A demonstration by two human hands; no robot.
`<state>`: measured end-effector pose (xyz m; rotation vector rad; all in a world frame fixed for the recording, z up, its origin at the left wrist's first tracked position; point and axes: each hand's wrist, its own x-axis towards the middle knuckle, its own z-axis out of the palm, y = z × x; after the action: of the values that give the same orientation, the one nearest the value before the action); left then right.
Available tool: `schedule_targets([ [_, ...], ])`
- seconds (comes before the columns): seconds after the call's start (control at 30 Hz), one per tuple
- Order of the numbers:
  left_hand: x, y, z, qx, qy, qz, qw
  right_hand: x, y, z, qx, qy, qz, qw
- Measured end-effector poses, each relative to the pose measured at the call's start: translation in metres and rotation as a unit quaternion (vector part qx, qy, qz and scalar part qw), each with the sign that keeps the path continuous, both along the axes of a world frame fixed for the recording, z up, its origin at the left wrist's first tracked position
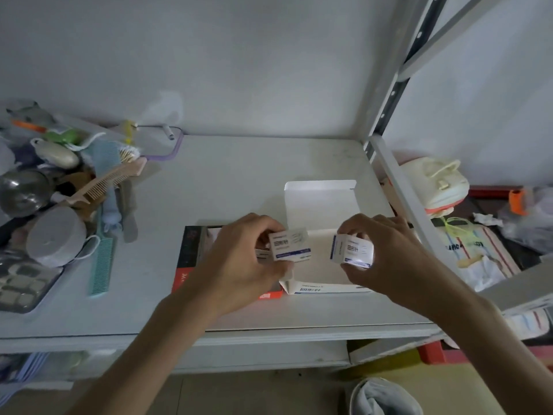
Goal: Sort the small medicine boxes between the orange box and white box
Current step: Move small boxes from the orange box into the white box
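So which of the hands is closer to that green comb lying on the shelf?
Left. The left hand holds a small medicine box over the orange box, to the right of the green comb; the right hand is farther right, over the white box.

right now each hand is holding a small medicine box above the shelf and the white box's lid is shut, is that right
Not quite: the white box has its lid open, the flap standing up behind it. The rest holds in the head view: the left hand grips one small medicine box and the right hand grips another small medicine box, both above the shelf.
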<state>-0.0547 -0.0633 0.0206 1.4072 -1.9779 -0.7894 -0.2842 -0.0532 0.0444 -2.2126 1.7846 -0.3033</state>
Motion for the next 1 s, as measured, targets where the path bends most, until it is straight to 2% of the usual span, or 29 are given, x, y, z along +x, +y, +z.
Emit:
schedule_targets([
  [0.1,-0.024,-0.005,-0.001,0.002,-0.039,-0.025,0.999,-0.006,-0.003,-0.005,0.021,0.012,0.006,1.000],
  [0.27,-0.052,-0.014,-0.008,-0.039,-0.194,-0.056,0.979,-0.014,-0.014,-0.015,0.028,0.072,0.053,0.996],
  [0.33,-0.056,-0.018,-0.010,-0.013,-0.229,-0.068,0.971,-0.017,-0.019,-0.021,0.050,0.078,0.058,0.994],
  [0.5,-0.057,-0.023,-0.013,0.063,-0.270,-0.121,0.953,-0.012,-0.029,-0.041,0.128,0.020,0.133,0.983],
  [0.57,-0.057,-0.019,-0.012,0.082,-0.295,-0.152,0.940,-0.013,-0.030,-0.036,0.156,-0.034,0.135,0.978],
  [0.67,-0.057,-0.013,-0.013,0.050,-0.340,-0.157,0.926,-0.020,-0.030,-0.033,0.158,-0.104,0.132,0.973],
  [0.77,-0.056,-0.011,-0.018,0.003,-0.300,-0.120,0.947,-0.023,-0.028,-0.040,0.173,-0.117,0.139,0.968],
  [0.9,-0.053,-0.009,-0.024,0.001,-0.261,-0.099,0.960,-0.023,-0.030,-0.043,0.159,-0.028,0.152,0.975],
  [1.0,-0.049,-0.007,-0.024,-0.015,-0.266,-0.127,0.955,-0.021,-0.032,-0.037,0.174,0.029,0.146,0.974],
])
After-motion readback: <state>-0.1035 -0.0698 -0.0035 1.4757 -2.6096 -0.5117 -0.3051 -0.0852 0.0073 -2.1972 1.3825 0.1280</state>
